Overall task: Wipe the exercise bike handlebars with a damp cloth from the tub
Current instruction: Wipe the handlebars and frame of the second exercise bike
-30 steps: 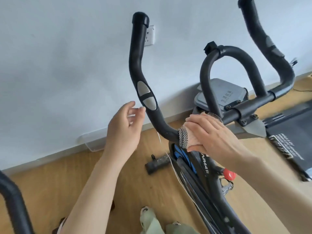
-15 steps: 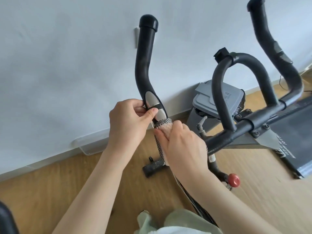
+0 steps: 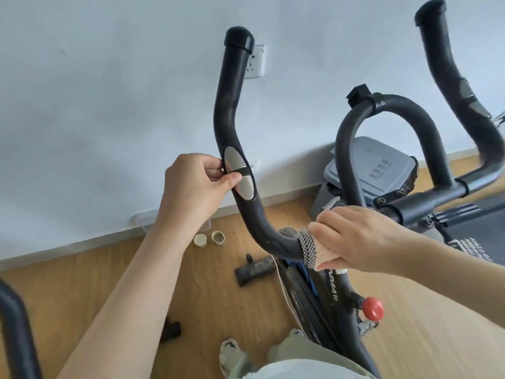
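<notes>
Fingers of the right hand [image 3: 363, 237] are closed over the damp cloth [image 3: 314, 251], wrapping it around the low bend of the handlebars [image 3: 262, 228]. Farther up and left, the left hand [image 3: 194, 184] pinches the bar at the silver sensor pads [image 3: 240, 173], thumb and fingers shut on it. Water squeezed from the cloth could creep into those pads; a loose wrap could slip off. No tub identifiable near the wall.

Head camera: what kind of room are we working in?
Probably a room at home used for exercise: an exercise bike, a treadmill beside it, wood-look floor and a plain white wall with a socket.
</notes>
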